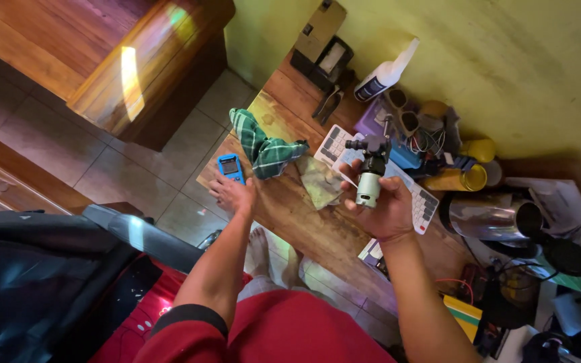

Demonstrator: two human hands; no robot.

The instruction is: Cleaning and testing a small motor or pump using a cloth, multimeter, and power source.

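Above the wooden surface (317, 222), right hand (381, 205) fingers closed around a pale cylinder with black mount (370, 176). Left hand (233, 193) rests flat, fingers spread, beside blue meter (230, 166) (holding nothing). Yellow cup (462, 179) lies sideways, contents unclear; white spray bottle (386, 72) behind the keyboard (378, 176).
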